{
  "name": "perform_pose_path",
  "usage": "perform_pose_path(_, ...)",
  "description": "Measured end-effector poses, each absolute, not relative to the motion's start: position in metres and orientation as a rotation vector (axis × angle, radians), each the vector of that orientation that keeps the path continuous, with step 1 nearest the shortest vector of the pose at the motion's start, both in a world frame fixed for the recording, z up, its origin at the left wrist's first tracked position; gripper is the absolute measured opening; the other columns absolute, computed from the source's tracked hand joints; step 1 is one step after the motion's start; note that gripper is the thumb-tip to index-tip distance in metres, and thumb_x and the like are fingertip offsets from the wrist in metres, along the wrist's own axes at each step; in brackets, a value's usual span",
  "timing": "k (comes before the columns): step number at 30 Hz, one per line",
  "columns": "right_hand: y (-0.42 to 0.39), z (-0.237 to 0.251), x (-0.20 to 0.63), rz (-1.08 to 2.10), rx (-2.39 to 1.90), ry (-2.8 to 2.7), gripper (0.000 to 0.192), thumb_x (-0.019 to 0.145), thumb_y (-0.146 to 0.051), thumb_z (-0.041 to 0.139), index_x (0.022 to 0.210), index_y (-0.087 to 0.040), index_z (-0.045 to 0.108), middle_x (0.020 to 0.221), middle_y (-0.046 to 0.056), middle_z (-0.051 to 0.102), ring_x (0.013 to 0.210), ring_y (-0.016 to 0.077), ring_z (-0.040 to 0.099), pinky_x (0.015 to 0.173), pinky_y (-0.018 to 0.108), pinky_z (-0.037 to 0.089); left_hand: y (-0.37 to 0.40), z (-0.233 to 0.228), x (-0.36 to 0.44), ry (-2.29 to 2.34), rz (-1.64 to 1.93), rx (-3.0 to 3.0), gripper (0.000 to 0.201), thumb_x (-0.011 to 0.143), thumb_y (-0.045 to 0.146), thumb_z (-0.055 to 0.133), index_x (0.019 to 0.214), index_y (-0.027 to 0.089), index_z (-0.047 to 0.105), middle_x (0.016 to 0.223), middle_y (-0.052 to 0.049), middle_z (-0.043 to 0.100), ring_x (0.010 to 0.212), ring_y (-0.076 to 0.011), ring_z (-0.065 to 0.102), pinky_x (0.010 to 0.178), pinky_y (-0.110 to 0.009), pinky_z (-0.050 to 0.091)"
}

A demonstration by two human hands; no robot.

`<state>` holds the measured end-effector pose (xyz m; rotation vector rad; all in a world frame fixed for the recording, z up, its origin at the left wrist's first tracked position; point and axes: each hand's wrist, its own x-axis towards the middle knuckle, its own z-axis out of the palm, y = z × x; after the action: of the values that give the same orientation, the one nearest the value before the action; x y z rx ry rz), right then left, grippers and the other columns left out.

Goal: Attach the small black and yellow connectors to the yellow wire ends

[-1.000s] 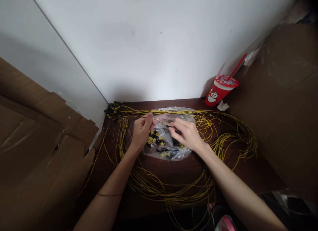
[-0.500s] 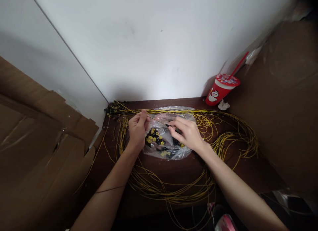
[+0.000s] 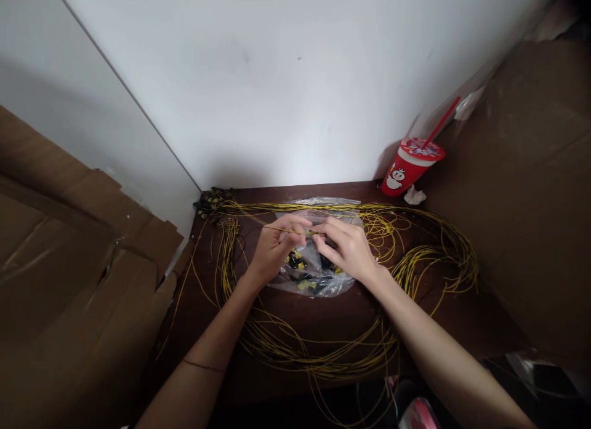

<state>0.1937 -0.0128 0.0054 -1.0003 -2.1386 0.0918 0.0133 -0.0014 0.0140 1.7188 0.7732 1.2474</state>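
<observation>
Both hands' fingers pinching one yellow wire (image 3: 277, 228), left hand (image 3: 276, 252), right hand (image 3: 347, 250), over plastic bag (image 3: 318, 281), table edge (image 3: 286, 189) near wall.

table (image 3: 438, 312): dark wood | bag (image 3: 318, 275): glossy clear plastic | cup (image 3: 406, 170): plastic

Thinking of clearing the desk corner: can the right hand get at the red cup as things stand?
Probably yes, once freed. The right hand is pinching a thin yellow wire with the left hand. Only loose wire coils lie between it and the red cup, which stands open at the back right.
</observation>
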Motion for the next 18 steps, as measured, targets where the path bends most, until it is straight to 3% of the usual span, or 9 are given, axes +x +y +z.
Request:
perform_pose_path(4,-0.014,0.006,0.193,0.088,-1.022,-2.174,0.026,0.094,-0.028,0.041,0.095,-0.016,0.064,0.077,0.004,0.058,0.068,0.0139,0.053,0.063,0.027,0.043,-0.001,0.013,0.017,0.872,1.222,1.833,0.025,0.076,0.04,0.066,0.069,0.016,0.065,0.084,-0.006,0.069,0.057,-0.0099,0.054,0.049,-0.022,0.04)
perform_pose_path(6,-0.013,0.007,0.193,0.108,-1.026,-2.195,0.027,0.095,-0.029,0.04,0.1,-0.017,0.063,0.08,0.005,0.059,0.072,0.0149,0.054,0.066,0.027,0.043,0.0,0.011,0.018,0.969,1.267,1.863,0.014,0.079,0.03,0.064,0.074,0.017,0.067,0.078,-0.004,0.069,0.057,-0.0102,0.056,0.049,-0.021,0.041)
perform_pose_path(9,-0.011,0.008,0.194,0.12,-1.029,-2.204,0.026,0.094,-0.031,0.044,0.109,-0.017,0.061,0.088,0.006,0.061,0.082,0.0179,0.054,0.074,0.031,0.043,0.001,0.01,0.017,1.073,1.349,1.85,0.015,0.081,0.025,0.061,0.071,0.017,0.069,0.068,-0.003,0.069,0.06,-0.0115,0.06,0.051,-0.02,0.043)
perform_pose_path(14,-0.008,0.008,0.198,-0.062,-1.152,-2.11,0.019,0.09,-0.027,0.051,0.104,-0.023,0.063,0.109,0.007,0.059,0.102,0.0244,0.05,0.084,0.039,0.038,0.004,0.009,0.015,1.189,1.367,1.795,0.015,0.079,0.024,0.063,0.069,0.016,0.071,0.072,-0.004,0.072,0.069,-0.0141,0.064,0.057,-0.021,0.047)
perform_pose_path(18,-0.004,0.008,0.203,-0.094,-1.2,-1.969,0.027,0.084,-0.036,0.06,0.109,-0.025,0.061,0.111,0.007,0.057,0.103,0.0245,0.05,0.086,0.041,0.039,0.006,0.005,0.014,1.25,1.379,1.751,0.01,0.075,0.025,0.067,0.076,0.015,0.072,0.076,-0.005,0.073,0.068,-0.0146,0.065,0.061,-0.023,0.049)
